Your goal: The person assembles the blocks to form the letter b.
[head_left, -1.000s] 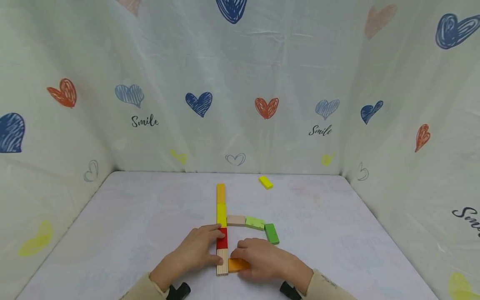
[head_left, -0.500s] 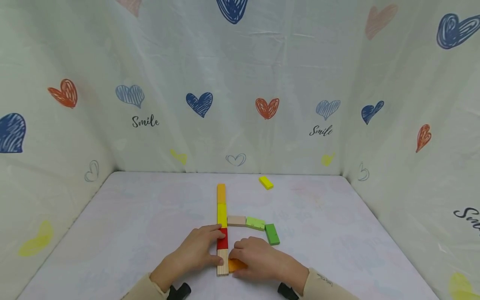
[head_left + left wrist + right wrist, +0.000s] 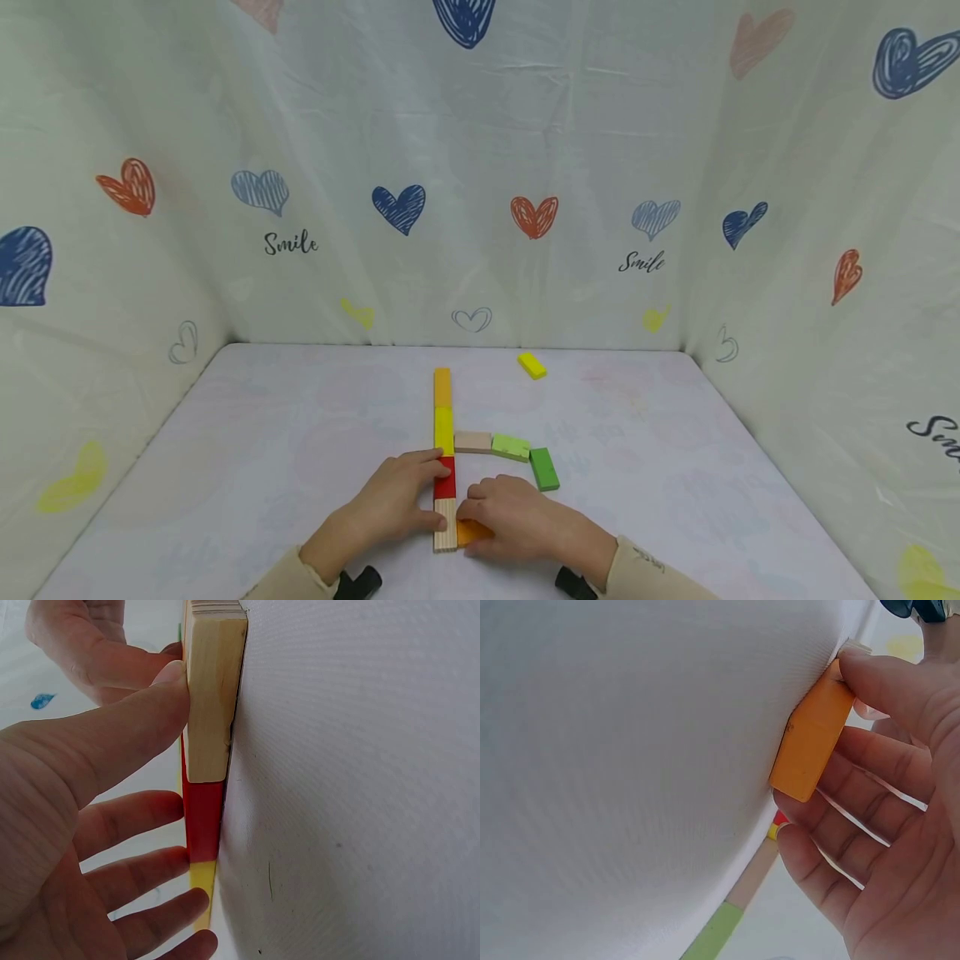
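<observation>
A straight row of wooden blocks runs away from me in the head view: plain wood (image 3: 446, 537), red (image 3: 447, 485), yellow (image 3: 443, 429), then yellow-orange (image 3: 442, 387). My left hand (image 3: 393, 498) lies along the row's left side. Its thumb touches the plain block, and its straight fingers rest on the red and yellow ones. At the row's near end, my right hand (image 3: 517, 518) pinches an orange block (image 3: 810, 739) between thumb and fingers. This block lies flat on the table, its left end against the plain one; the hand covers its right part.
From the yellow block, a tan block (image 3: 473, 442), a light green block (image 3: 512, 447) and a green block (image 3: 544, 469) curve rightward and toward me. A loose yellow block (image 3: 532, 365) lies near the back of the table (image 3: 637, 467). Heart-printed cloth (image 3: 465, 125) hangs around three sides.
My right hand has shifted slightly left along the orange block, covering more of it, then stays nearly still. The left hand and the other blocks hold their places.
</observation>
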`<move>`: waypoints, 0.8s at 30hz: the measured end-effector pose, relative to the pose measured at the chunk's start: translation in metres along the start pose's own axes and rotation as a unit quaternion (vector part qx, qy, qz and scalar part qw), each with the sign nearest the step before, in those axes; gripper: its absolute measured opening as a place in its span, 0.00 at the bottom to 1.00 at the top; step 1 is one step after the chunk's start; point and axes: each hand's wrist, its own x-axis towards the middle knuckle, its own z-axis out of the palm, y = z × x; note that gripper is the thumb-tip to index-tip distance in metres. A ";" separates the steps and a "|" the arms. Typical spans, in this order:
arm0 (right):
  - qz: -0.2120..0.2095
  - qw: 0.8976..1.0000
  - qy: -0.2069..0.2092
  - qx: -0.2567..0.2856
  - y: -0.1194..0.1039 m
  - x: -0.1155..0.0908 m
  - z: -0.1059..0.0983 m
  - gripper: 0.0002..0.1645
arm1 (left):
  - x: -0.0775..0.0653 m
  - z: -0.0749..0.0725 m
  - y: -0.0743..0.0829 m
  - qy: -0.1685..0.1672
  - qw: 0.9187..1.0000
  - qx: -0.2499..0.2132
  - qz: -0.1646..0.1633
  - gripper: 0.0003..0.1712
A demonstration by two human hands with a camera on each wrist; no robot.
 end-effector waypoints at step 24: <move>0.018 0.999 -0.004 0.045 0.009 -0.009 0.000 0.20 | 0.000 -0.001 -0.001 -0.002 1.000 -0.002 -0.002 0.35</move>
